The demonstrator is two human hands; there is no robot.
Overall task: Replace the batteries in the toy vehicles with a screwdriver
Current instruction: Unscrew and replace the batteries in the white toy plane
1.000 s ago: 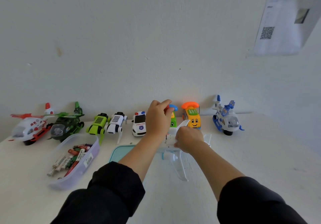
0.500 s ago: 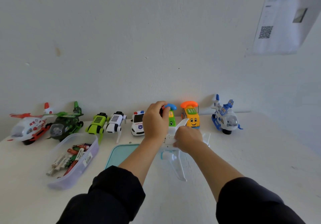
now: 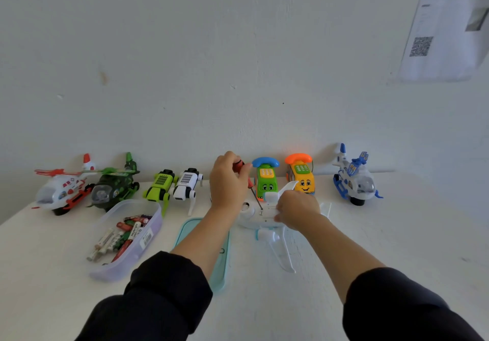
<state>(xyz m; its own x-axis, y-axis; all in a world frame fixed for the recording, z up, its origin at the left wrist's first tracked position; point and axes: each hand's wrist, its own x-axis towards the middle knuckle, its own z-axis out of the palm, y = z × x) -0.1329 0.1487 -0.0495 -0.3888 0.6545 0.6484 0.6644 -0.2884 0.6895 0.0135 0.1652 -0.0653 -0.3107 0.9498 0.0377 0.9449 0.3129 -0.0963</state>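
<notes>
Left grip [image 3: 229, 182] around red screwdriver [image 3: 247, 182], right grip [image 3: 296, 208] apparently clasping white toy plane [image 3: 260, 217].

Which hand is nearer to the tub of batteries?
Left. The left hand, gripping the screwdriver, is just right of the tub of batteries; the right hand, on the white toy plane, lies farther right.

1. A plain indoor room, perhaps a recording setup: a bare white wall [image 3: 238, 62] is backing a white tabletop [image 3: 397, 235].
2. A printed sheet with a QR code [image 3: 420, 46] is hanging on the wall.
3. Toy vehicles [image 3: 354, 179] are standing in a row.
</notes>
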